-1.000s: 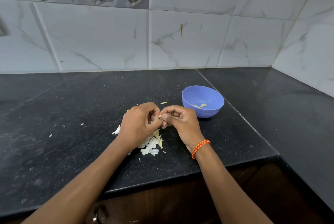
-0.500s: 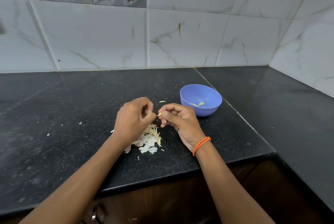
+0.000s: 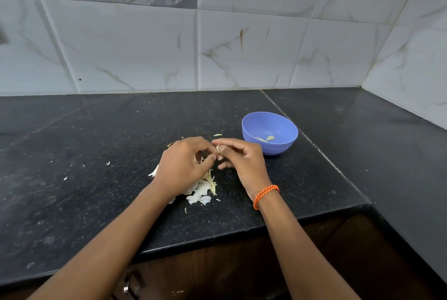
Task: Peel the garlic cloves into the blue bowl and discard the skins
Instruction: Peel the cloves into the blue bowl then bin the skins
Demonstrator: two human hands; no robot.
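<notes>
One pale, half-skinned garlic clove (image 3: 219, 149) pinched in your right hand (image 3: 242, 160), left hand (image 3: 182, 166) fingers curled beside it, hold unclear, blue bowl (image 3: 269, 133) at two o'clock, papery skins (image 3: 202, 189) beneath.

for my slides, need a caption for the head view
Both hands, left and right, peel a garlic clove over a skin pile beside the blue bowl.

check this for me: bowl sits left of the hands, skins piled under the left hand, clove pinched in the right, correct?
One thing is off: the head view shows the bowl to the right of the hands, beyond the right hand. The rest holds: the skins lie piled under the left hand, and the right hand pinches the clove.
</notes>
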